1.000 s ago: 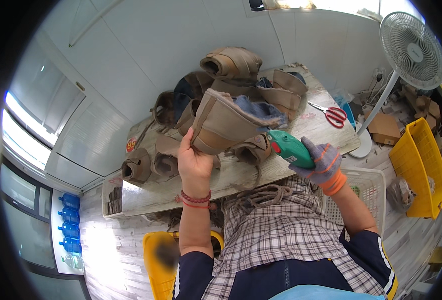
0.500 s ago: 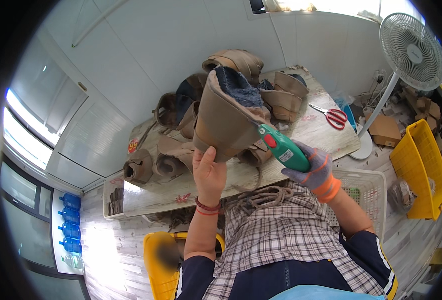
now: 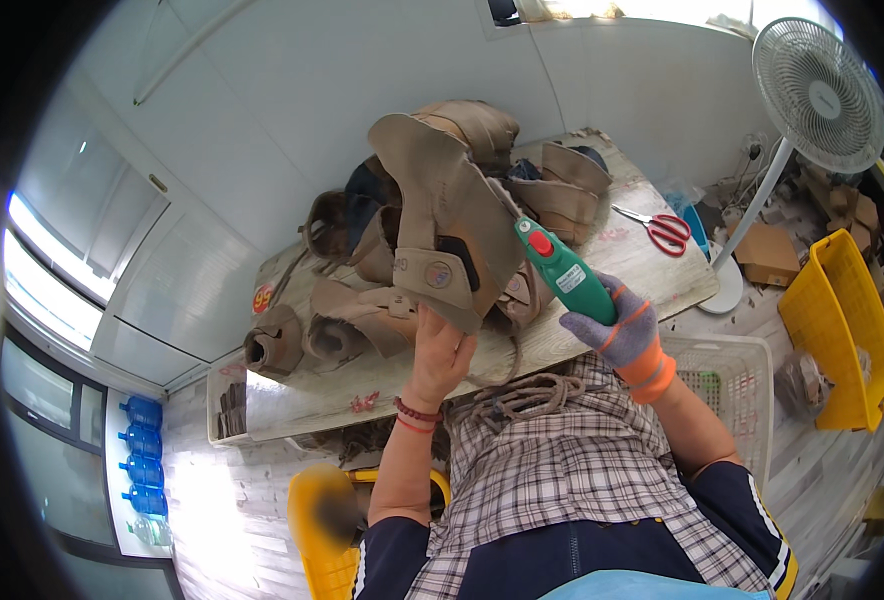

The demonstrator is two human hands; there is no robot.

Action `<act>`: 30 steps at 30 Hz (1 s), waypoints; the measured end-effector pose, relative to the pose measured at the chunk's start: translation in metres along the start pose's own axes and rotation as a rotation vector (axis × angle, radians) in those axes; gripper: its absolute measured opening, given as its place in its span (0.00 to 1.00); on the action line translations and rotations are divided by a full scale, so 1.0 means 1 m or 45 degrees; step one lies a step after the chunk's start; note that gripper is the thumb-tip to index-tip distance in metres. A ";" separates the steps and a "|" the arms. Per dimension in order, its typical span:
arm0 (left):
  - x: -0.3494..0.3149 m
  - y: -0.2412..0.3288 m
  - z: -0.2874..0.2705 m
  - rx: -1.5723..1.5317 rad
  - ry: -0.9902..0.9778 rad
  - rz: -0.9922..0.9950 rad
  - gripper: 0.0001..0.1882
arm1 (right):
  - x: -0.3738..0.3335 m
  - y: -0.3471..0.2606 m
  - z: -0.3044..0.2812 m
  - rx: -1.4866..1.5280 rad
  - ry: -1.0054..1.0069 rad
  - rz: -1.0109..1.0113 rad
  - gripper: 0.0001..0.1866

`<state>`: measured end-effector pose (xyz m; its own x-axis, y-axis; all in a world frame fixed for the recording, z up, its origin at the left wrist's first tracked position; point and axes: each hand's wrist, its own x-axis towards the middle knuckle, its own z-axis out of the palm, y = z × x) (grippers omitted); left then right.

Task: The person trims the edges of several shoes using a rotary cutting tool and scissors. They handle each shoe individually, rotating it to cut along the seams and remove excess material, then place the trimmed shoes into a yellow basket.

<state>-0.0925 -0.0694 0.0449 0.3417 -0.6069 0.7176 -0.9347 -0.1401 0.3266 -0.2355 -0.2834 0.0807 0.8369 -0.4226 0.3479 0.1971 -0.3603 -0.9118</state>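
My bare left hand (image 3: 442,365) grips a tan shoe upper (image 3: 457,200) from below and holds it raised over the table. A strap with a round badge crosses the upper just above my fingers. In my gloved right hand (image 3: 619,330) is a green handheld electric trimmer (image 3: 567,275) with a red button. Its tip lies against or very close to the right edge of the upper; contact is hard to tell. The glove is grey and orange. More tan uppers (image 3: 337,335) lie heaped behind and to the left, some with dark fleece lining.
Red-handled scissors (image 3: 669,236) lie on the right of the worn table (image 3: 652,285). A white standing fan (image 3: 824,100) and a yellow crate (image 3: 827,345) are at the right. A white basket (image 3: 752,400) stands by my right arm, and a yellow stool or crate (image 3: 307,520) at lower left.
The upper has been turned in my left hand: its strapped outer side shows where the fleece opening was. The trimmer has shifted slightly left, staying by its right edge.
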 end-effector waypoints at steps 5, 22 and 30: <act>-0.007 0.004 0.003 0.188 -0.176 0.100 0.17 | 0.004 0.011 -0.001 0.089 0.037 0.079 0.30; -0.010 -0.020 0.017 0.292 0.064 -0.215 0.10 | -0.024 0.070 -0.055 -0.040 0.327 0.323 0.21; -0.031 -0.058 0.146 0.280 0.134 -0.391 0.19 | -0.032 0.069 -0.059 -0.103 0.271 0.360 0.21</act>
<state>-0.0631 -0.1566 -0.0862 0.6064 -0.4284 0.6699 -0.7820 -0.4740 0.4047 -0.2787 -0.3444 0.0197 0.7259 -0.6754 0.1298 -0.0752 -0.2655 -0.9612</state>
